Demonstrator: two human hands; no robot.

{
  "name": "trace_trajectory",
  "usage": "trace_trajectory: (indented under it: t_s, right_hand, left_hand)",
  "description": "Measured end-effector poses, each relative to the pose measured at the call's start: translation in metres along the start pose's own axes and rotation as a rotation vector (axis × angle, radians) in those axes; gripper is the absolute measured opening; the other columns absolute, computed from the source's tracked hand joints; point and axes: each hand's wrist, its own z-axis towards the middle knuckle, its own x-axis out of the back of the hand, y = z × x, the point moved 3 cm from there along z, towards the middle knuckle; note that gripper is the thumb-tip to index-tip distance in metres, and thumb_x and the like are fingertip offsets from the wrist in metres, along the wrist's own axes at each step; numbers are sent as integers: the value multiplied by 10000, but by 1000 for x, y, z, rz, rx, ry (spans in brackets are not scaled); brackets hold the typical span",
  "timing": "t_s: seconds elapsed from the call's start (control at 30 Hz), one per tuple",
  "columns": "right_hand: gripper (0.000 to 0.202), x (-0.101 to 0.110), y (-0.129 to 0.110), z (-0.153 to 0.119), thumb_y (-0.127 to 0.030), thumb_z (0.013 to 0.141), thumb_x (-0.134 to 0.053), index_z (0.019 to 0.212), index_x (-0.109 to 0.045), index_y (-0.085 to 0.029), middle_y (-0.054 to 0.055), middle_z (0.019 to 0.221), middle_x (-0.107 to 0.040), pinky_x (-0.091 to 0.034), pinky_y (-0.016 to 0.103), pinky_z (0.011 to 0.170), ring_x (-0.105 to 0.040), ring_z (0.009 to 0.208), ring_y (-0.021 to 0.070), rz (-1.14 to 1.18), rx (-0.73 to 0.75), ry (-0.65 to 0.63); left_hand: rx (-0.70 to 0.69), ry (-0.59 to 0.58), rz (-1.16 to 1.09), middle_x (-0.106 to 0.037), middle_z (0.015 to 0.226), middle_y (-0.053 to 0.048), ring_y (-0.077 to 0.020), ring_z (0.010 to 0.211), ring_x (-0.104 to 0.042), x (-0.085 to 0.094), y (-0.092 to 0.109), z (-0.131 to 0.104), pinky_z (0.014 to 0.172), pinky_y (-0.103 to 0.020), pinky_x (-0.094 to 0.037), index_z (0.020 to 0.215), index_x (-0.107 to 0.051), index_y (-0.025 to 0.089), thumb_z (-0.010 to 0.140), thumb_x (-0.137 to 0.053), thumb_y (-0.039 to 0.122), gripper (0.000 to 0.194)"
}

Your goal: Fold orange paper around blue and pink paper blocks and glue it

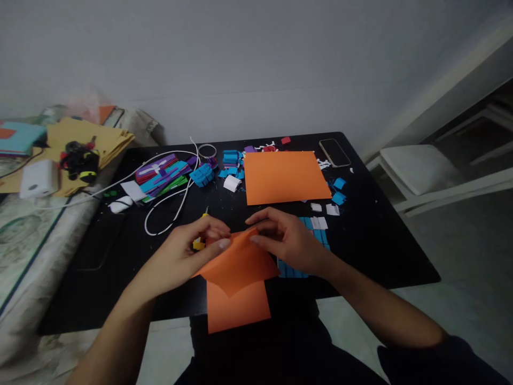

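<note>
An orange paper sheet [240,264] is raised and bent between my two hands. My left hand [190,248] pinches its left upper part, thumb on top. At its right upper edge, my right hand [286,238] grips it between thumb and fingers. Beneath it, another piece of orange paper [238,307] hangs over the table's front edge; whether the two are joined cannot be told. A yellow tool [199,244] lies partly hidden behind my left hand. Blue paper strips [294,270] lie under and beside my right forearm. Farther back, a flat orange sheet [285,177] rests on the table.
On the black table [372,246] are a phone [335,153], a white cable [148,216], stacked coloured papers [164,174], blue bundles [202,175] and paper scraps. A white device [39,179] and yellow envelopes [86,133] are at left. A white chair [420,168] stands at right.
</note>
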Motion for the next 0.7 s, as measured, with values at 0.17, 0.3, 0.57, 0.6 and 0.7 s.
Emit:
trace_trajectory:
  t_s: [0.17, 0.3, 0.57, 0.6, 0.7]
  right_hand:
    - [261, -11, -13, 1, -242, 831, -817, 1060, -697, -209, 38, 989, -794, -609, 311, 799, -770, 895, 177, 31, 74, 97]
    - [143, -10, -12, 0, -284, 844, -828, 930, -750, -200, 23, 901, -789, -602, 293, 756, -753, 825, 165, -23, 61, 132]
    - [108, -11, -18, -2, -314, 915, -774, 940, -795, -211, 8, 876, -805, -569, 266, 691, -746, 795, 153, -114, 110, 61]
    - [107, -11, -20, -2, -311, 919, -770, 948, -797, -211, 10, 881, -808, -570, 267, 692, -747, 798, 153, -124, 117, 55]
    - [82, -13, -25, -3, -276, 923, -759, 953, -800, -212, 12, 879, -812, -574, 272, 694, -749, 789, 153, -153, 135, 57]
  left_hand:
    - [18, -72, -6, -661, 755, 7, -125, 668, -544, -18, 6, 2, 584, -233, -400, 928, -739, 224, 986, -651, 471, 268]
    - [25, 46, -193, -622, 704, 20, -111, 623, -518, -23, 0, -5, 561, -216, -400, 934, -720, 213, 969, -680, 447, 240]
    - [-60, 153, -175, -722, 794, -30, -138, 698, -642, -27, 7, -3, 633, -230, -520, 945, -757, 195, 931, -732, 370, 178]
    - [-95, 203, -156, -731, 788, -28, -139, 696, -654, -26, 10, -3, 633, -228, -527, 943, -765, 200, 925, -738, 351, 155]
    - [-158, 300, -109, -743, 754, -7, -130, 653, -666, -25, 14, -3, 599, -218, -530, 924, -779, 226, 913, -755, 308, 86]
